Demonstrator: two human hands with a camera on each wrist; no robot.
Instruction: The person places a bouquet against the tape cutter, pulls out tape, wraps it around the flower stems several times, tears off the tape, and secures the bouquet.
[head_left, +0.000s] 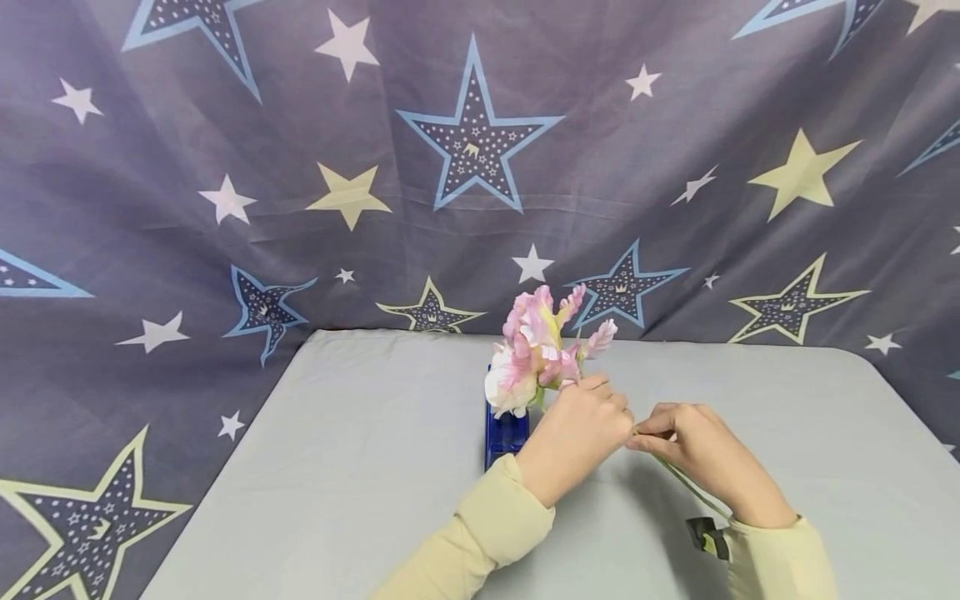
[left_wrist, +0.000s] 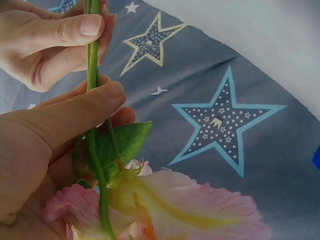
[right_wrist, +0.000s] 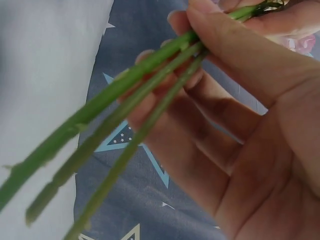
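My left hand [head_left: 577, 433] grips a small bunch of artificial flowers [head_left: 536, 346], pink and white blooms, just below the heads. Its thumb and fingers pinch the green stems [left_wrist: 92, 67], and a green leaf [left_wrist: 131, 142] sticks out beside them. Farther down the stems, my right hand [head_left: 701, 454] pinches them between thumb and fingertips, close beside the left hand. Three stem ends [right_wrist: 112, 117] of differing thickness fan out past the right hand in the right wrist view. The bunch is held above the table, tilted, with blooms toward the back.
A dark blue plastic object [head_left: 506, 433] stands on the grey-covered table [head_left: 375, 450], partly hidden behind the blooms and left hand. A star-patterned curtain [head_left: 480, 250] hangs along the back and left. A small black device [head_left: 705, 536] sits at the right sleeve.
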